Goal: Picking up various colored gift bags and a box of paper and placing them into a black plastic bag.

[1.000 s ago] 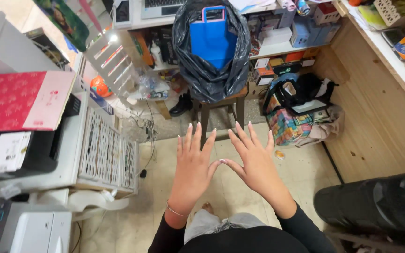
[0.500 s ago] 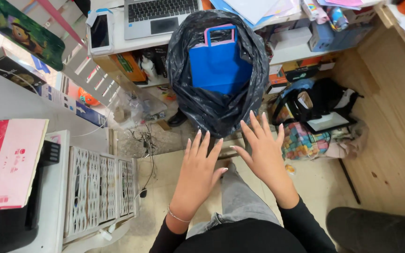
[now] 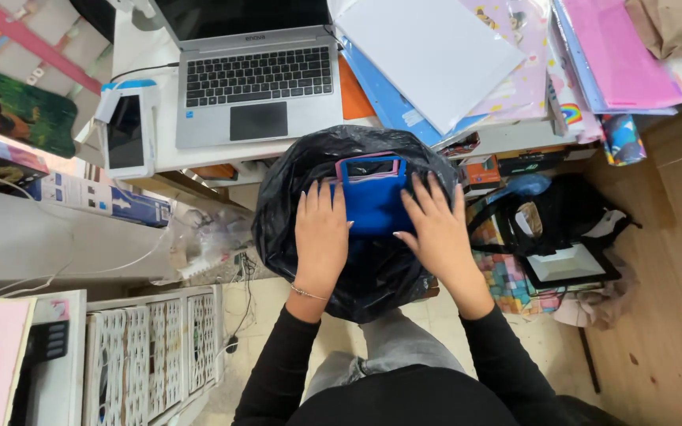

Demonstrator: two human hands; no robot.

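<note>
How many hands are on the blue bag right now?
2. The left hand lies flat on the blue bag at its left edge; the right hand lies on its right edge. The bag sits inside the black plastic bag.

A grey laptop (image 3: 250, 75) sat open on the white counter (image 3: 159, 150), a phone (image 3: 126, 132) beside it and coloured paper sheets (image 3: 467, 55) stacked alongside. A white slatted crate (image 3: 151, 347) stood on the floor below.
</note>
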